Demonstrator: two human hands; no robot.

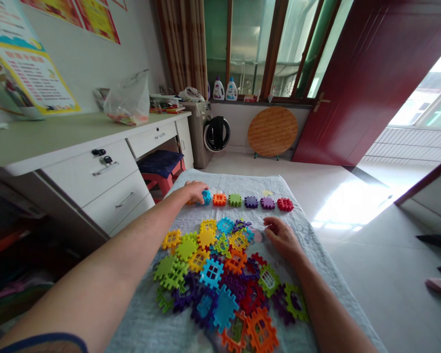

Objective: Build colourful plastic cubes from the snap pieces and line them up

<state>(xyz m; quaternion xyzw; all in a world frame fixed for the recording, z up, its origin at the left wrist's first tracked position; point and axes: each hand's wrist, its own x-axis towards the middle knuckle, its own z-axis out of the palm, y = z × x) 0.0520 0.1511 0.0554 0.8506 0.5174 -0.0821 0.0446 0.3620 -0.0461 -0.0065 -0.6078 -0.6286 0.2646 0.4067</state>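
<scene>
A row of notched plastic building blocks runs across the far part of the cloth. My left hand [196,190] is at the row's left end, fingers curled over a blue block [206,197]. Part of an orange block shows under that hand. To the right follow an orange block [219,199], a green block [235,200], purple blocks [251,202] and a red block [285,204]. My right hand [282,236] hovers or rests just right of the loose pile, fingers slightly bent and apart, holding nothing. Nearest it are a yellow window piece [238,240] and a light-blue piece [249,234].
The pile of loose notched pieces [211,272] covers the near middle of the cloth-covered table [275,184]. Left stands a desk [59,142] with a plastic bag [128,103] on it, and a stool [161,164]. A washing machine [199,132] and a round tabletop [272,131] are behind.
</scene>
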